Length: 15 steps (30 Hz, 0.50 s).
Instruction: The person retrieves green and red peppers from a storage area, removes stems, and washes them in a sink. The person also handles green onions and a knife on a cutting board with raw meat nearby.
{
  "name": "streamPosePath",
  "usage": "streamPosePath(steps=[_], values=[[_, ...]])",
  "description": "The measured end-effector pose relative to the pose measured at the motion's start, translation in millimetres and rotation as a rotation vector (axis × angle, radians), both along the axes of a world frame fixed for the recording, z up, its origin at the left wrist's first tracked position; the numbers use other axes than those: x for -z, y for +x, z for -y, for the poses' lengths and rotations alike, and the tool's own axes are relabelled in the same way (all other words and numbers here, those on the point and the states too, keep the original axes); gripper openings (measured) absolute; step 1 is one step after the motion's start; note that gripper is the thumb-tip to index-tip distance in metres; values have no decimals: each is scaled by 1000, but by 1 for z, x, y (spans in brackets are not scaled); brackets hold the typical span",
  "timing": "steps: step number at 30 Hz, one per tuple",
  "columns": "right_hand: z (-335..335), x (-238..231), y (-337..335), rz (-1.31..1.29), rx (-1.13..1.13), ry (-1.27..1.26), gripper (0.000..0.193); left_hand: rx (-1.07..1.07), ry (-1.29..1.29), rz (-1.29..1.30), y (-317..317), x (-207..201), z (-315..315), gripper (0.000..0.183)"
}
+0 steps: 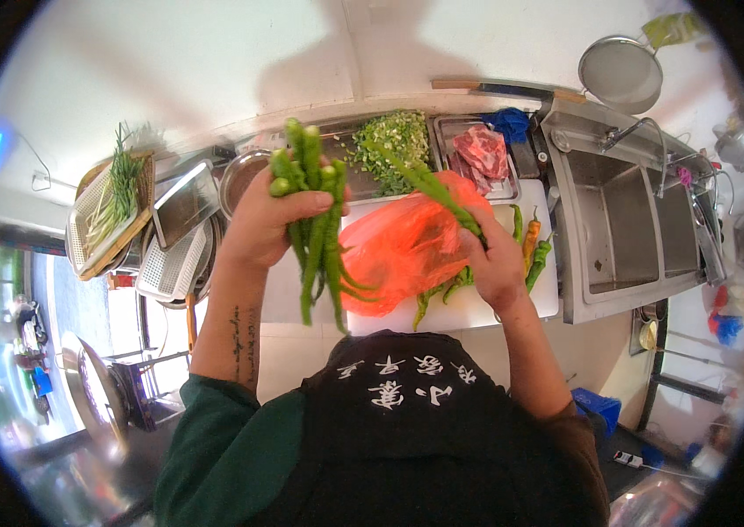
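Observation:
A bunch of long green chili peppers [312, 250] is gripped in my left hand [271, 220], stems up and tips hanging down. My right hand [499, 263] is closed around a long green chili pepper [432, 186], which slants up to the left over a thin red plastic bag [390, 263]. The bag lies crumpled on the white cutting board [486, 318], between my two hands; what it holds is hard to make out. Loose chili peppers, green [540, 262] and orange-yellow [531, 239], rest on the board beside and beneath my right forearm.
Behind the board, chopped greens [390, 145] fill a metal tray, and raw meat [481, 151] lies in another tray. To the right is a steel double sink [615, 224] with a faucet [622, 134]. At left, baskets [167, 263] and scallions [122, 189] are stacked.

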State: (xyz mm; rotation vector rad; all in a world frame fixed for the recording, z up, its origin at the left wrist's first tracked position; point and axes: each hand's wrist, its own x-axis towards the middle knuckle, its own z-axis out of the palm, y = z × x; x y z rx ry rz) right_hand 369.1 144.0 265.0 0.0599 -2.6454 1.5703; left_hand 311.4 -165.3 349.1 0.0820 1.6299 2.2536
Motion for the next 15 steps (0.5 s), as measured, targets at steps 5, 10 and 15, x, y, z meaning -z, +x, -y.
streamPosePath(steps=[5, 10, 15], values=[[20, -50, -17, -42, -274, 89, 31, 113, -263, -193, -6, 15, -41, 50], [33, -42, -44, 93, -302, -18, 31, 112, -313, -244, -9, 28, -51, 51], [43, -27, -67, 182, -212, -270, 23, -5, -495, -403, -13, 37, -55, 49]])
